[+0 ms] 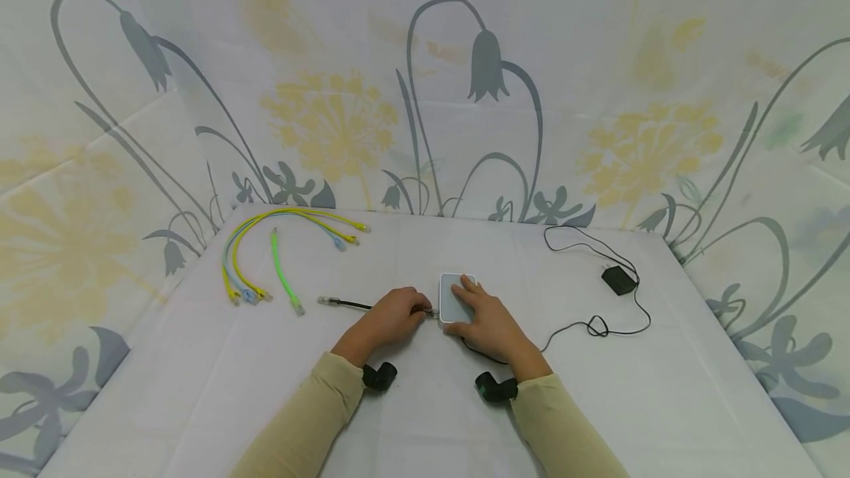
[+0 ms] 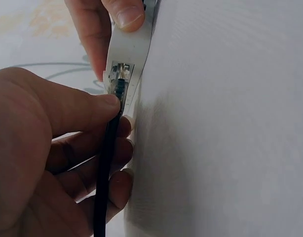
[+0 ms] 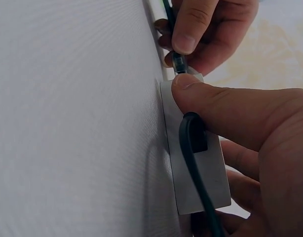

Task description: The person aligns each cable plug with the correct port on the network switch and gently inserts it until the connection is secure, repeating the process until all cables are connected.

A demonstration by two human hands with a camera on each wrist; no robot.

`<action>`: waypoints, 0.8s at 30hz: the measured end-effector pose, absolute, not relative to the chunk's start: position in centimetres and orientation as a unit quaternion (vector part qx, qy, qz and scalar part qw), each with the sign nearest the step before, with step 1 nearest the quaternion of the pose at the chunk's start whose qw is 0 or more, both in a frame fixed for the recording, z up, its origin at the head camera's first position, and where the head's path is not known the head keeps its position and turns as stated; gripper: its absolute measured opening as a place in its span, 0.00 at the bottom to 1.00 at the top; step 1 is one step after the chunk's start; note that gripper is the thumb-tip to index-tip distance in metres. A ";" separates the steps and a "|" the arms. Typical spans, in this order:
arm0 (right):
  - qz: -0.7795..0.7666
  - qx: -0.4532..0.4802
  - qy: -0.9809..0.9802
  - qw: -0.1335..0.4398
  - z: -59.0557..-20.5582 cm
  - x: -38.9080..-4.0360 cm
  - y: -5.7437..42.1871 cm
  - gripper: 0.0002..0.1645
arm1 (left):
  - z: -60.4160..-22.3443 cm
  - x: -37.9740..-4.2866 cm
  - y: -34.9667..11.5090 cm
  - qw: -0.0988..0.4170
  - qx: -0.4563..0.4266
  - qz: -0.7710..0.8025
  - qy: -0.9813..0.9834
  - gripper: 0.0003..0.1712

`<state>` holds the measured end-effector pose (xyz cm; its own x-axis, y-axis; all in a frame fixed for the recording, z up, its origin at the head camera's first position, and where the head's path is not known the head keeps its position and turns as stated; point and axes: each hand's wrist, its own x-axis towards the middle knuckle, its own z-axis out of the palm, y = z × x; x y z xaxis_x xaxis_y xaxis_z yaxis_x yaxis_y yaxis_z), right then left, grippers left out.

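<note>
A small white router [image 1: 453, 310] with a grey top lies flat on the table. My right hand [image 1: 493, 324] holds it, fingers spread over the top and thumb [image 3: 196, 91] against the near side. From that side a dark power cord [image 3: 192, 165] leaves its plug. My left hand [image 1: 395, 314] pinches a short black Ethernet cable [image 1: 352, 305] just behind its clear plug [image 2: 120, 81], between thumb and forefinger. In the left wrist view, the plug's front end is at the port in the router's left side. The cable's other end points left.
Yellow and light blue Ethernet cables [image 1: 242, 233] curve at the back left, beside a short green cable [image 1: 282, 271]. A black power adapter [image 1: 618, 280] lies at the right; its thin looped cord [image 1: 624, 333] runs toward the router. Patterned cloth [image 1: 365, 80] rises behind the table.
</note>
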<state>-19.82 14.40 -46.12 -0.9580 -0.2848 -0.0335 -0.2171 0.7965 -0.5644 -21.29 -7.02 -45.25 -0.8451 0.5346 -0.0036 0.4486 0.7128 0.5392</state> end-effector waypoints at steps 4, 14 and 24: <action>-0.292 -0.130 0.946 0.058 -46.2 -19.9 14.4 0.48 | -45.1 -21.3 -6.9 0.083 0.266 0.261 0.924 0.13; -0.291 -0.128 0.946 0.059 -46.2 -19.8 14.5 0.48 | -44.5 -21.0 -7.1 0.077 0.257 0.258 0.928 0.13; -0.306 -0.126 0.942 0.061 -46.2 -19.7 14.5 0.47 | -44.0 -21.0 -7.7 0.087 0.247 0.260 0.929 0.13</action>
